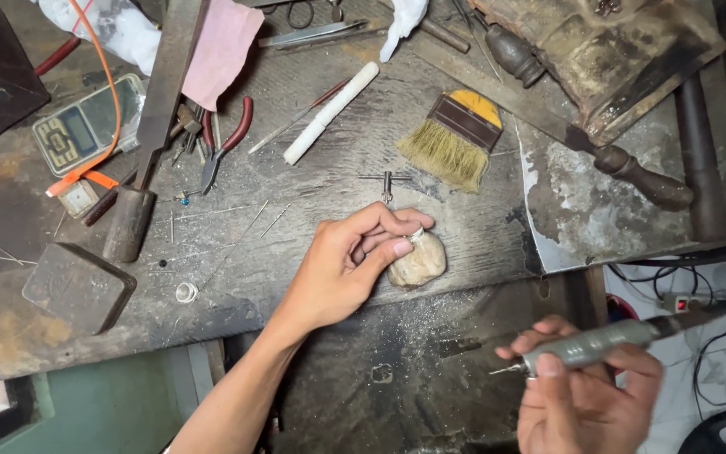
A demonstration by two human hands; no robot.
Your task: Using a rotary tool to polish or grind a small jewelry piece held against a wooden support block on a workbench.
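Your worn, scratched workbench (313, 185) fills most of the view, with a grey metal sheet (581, 202) laid over its right end and a rusty block (615, 42) at the top right corner. A long flat file with a dark wooden handle (149, 126) runs down the left side, its handle end just above a dark square block (79, 287) near the front edge. Left of the file sits a small digital scale (86, 126) with an orange strap (94, 101) draped across it, and a pink cloth (220, 46) lies at the top beside the file. A yellow-backed bristle brush (455, 139) rests in the middle right, a white stick (331, 113) slants to its left, and red-handled pliers (224, 143) lie between stick and file. Your left hand (350, 265) reaches over the bench's front edge, fingers curled and pinching a small silver ring (416, 234) between thumb and forefinger, pressed on top of a pale rounded stone (418, 261) that sits near that edge. Your right hand (586, 395) is lower right, off the bench and well apart from the ring, clenched around a grey rotary handpiece (586, 345) whose fine tip points left. A small T-shaped key (386, 185) lies just above the left hand, and a tiny white ring (186, 292) sits near the square block.
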